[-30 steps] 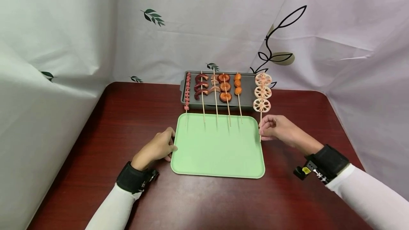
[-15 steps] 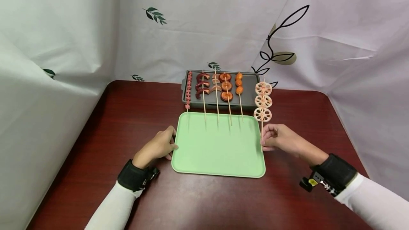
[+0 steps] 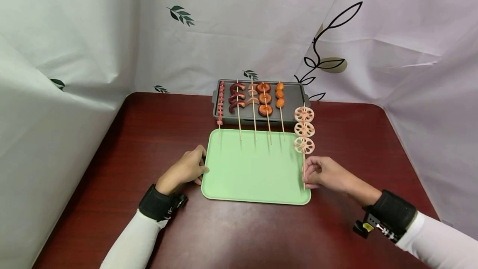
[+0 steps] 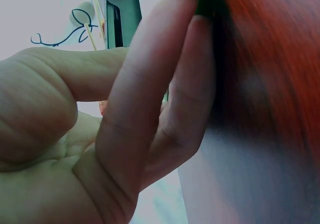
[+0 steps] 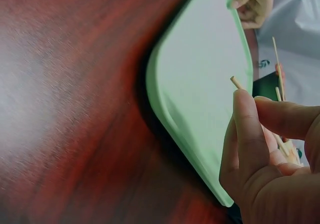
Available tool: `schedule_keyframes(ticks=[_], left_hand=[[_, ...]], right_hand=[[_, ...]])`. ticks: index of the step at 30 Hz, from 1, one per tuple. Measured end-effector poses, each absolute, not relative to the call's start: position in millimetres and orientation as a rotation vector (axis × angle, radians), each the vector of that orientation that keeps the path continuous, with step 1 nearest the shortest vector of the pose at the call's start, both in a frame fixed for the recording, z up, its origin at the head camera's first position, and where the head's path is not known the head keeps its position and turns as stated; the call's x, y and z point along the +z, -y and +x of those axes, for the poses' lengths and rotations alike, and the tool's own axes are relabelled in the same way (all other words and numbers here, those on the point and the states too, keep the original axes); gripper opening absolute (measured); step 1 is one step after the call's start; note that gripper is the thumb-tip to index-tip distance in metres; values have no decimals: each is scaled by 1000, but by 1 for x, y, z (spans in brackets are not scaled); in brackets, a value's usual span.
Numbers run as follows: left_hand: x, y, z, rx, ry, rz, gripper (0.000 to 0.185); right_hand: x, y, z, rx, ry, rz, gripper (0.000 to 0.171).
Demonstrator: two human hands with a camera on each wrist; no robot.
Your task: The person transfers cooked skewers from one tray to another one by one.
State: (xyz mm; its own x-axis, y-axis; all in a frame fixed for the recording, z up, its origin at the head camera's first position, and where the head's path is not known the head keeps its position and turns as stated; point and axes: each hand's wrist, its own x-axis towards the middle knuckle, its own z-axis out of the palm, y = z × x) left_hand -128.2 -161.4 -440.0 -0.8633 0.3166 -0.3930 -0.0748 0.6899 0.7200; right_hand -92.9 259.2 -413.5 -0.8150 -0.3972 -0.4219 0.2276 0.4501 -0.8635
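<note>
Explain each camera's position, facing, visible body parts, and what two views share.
Head: worn there, facing forward-down at green tray and grill; left hand, right hand, forearms show.
Left wrist: worn there, facing that hand's fingers.
Right wrist: worn there, facing that hand, green tray; left hand beyond.
Shared by head and right wrist: green tray, both hands.

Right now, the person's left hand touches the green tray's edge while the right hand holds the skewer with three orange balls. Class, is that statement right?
Not quite: the right hand holds the skewer of three lotus root slices, as the head view shows. The orange balls rest on the dark griddle. The left hand does touch the edge of the green tray.
</note>
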Motion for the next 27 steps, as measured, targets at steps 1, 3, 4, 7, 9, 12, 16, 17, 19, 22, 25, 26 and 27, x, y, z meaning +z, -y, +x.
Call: schedule_keyframes(ticks=[1,3,4,7,9,12,16,17,19,22,25,26,27], left_hand=[[-440,161,-128,1055,-2407,185,35],[-440,162,-129,1055,-2409,183,35],[-440,162,-128,1052,-2407,183,35],[-441,161,-128,1049,-2399,179,35],[-441,162,-127,1052,-2394,175,35],[-442,162,-127,1060,-2395,170,34],[-441,161,-126,1067,-2391,172,34],[-441,161,-126,1067,-2390,175,34],[-441,161,-127,1069,-2387,181,34],[-441,162,-127,1071,-2393,181,34],[-440,162,-128,1073,-2395,178,34],[-440,162,-128,1073,-2397,178,34],[-440,162,-128,1071,-2396,179,34]], right_hand=[[-414,-259,-92,-1386,-2113,-136,16],[-415,-259,-89,-1388,-2108,-127,16],[-415,-259,-87,-1388,-2106,-130,16],[-417,-259,-81,-1384,-2096,-145,15],[-419,-259,-76,-1387,-2082,-160,14],[-421,-259,-71,-1388,-2064,-183,13],[-424,-258,-65,-1386,-2044,-188,15],[-424,-258,-63,-1386,-2036,-183,16],[-425,-258,-61,-1388,-2017,-167,18],[-425,-258,-57,-1393,-1991,-136,20],[-426,-257,-54,-1405,-1961,-106,21],[-426,-256,-53,-1407,-1953,-95,21],[-426,-256,-53,-1410,-1945,-86,21]])
